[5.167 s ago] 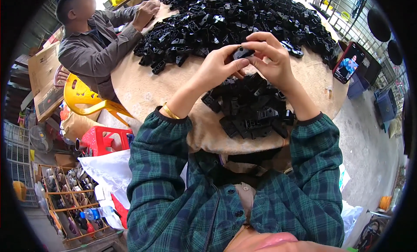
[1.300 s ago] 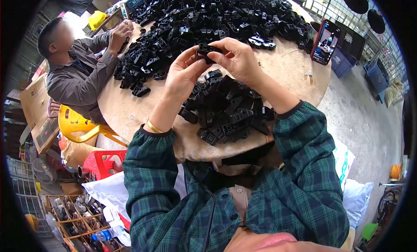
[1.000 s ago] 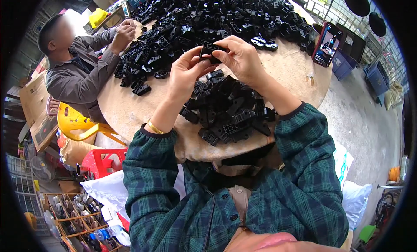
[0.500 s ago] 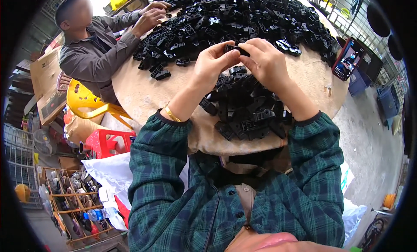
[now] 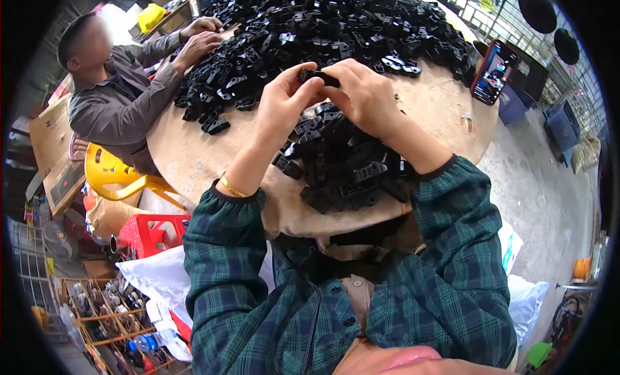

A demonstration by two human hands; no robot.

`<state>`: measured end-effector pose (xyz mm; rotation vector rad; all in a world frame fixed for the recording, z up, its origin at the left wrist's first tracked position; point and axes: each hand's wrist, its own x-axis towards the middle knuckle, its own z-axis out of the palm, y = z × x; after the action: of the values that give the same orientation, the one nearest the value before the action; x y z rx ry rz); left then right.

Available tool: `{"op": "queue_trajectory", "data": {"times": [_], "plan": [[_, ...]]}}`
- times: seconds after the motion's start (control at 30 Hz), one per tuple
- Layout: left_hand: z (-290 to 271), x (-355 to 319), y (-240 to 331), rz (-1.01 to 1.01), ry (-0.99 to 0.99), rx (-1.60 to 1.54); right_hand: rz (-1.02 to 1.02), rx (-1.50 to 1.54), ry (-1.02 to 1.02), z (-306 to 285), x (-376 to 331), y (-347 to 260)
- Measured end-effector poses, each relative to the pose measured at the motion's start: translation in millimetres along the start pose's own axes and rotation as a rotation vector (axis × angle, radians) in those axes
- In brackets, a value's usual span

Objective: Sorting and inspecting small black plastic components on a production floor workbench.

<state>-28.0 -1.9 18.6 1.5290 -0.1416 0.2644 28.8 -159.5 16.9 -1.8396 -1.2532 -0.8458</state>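
Both hands are raised over the round wooden table [image 5: 445,110], meeting at one small black plastic part [image 5: 321,77] that they pinch between them — the left hand [image 5: 284,104] grips its left end with thumb and curled fingers, the right hand [image 5: 365,94] closes over its right end. The part sits level, held clear above the table top and just over the near heap of black parts [image 5: 345,165], which lies close to the table's near edge between the two forearms. A far larger pile of black parts [image 5: 310,32] covers the far half of the table. The sleeves are dark green plaid, and a thin gold bangle [image 5: 231,186] circles the left wrist. At the upper left a second person in a grey jacket [image 5: 123,104] sits at the table on a yellow plastic chair [image 5: 113,175], both of their hands at the edge of the big pile. A phone [image 5: 492,72] with a lit screen stands propped at the table's right rim. Beside the table on the left — a red plastic stool [image 5: 152,233] and white bags [image 5: 155,278] on the floor.
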Motion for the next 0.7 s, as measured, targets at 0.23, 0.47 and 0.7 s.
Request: {"op": "queue_trajectory", "data": {"times": [0.23,0.47,0.7], "plan": [[1.5,1.2,-1.1,-0.085,0.014,-0.12,-0.136,-0.066,0.025,1.2,1.0,0.8],[3.5,-0.1,-0.1,0.011,-0.012,-0.15,0.065,0.081,-0.026,-2.0,-0.6,6.8],[6.1,-3.3,-2.0,-0.017,0.083,-0.094,-0.078,-0.056,-0.037,5.5,-0.7,-1.2]]}}
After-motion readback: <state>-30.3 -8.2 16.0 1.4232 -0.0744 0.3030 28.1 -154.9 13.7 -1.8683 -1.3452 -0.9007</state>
